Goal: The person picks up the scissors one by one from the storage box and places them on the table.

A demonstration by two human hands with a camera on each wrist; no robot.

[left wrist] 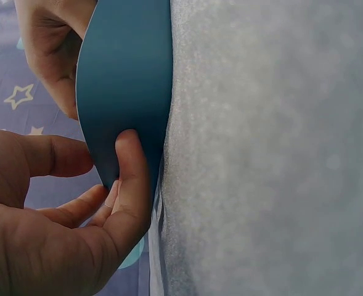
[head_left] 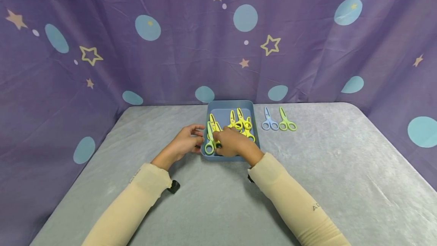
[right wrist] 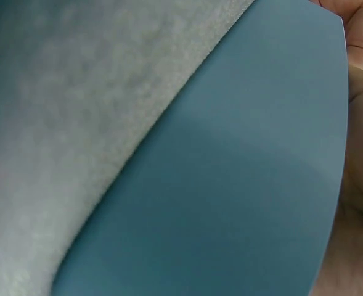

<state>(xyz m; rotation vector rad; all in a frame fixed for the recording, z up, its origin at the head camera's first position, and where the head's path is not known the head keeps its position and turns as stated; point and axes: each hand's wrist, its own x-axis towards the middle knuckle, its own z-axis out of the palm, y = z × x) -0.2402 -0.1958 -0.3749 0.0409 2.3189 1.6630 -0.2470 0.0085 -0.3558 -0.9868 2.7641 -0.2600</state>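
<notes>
A blue-grey tray holds several yellow scissors and green scissors at its left side. Inside the tray, my right hand is over the left group, its fingertips pinching a handle of the green scissors. That hand partly hides the scissors beneath. My left hand is at the tray's left side, its fingers touching the outer wall and rim. In the left wrist view, a fingertip of the left hand lies on the tray wall. The right wrist view shows mostly the tray's outer wall.
To the right of the tray, blue scissors and another pair of green scissors lie side by side on the grey table cloth. A purple curtain with stars and dots hangs behind the table.
</notes>
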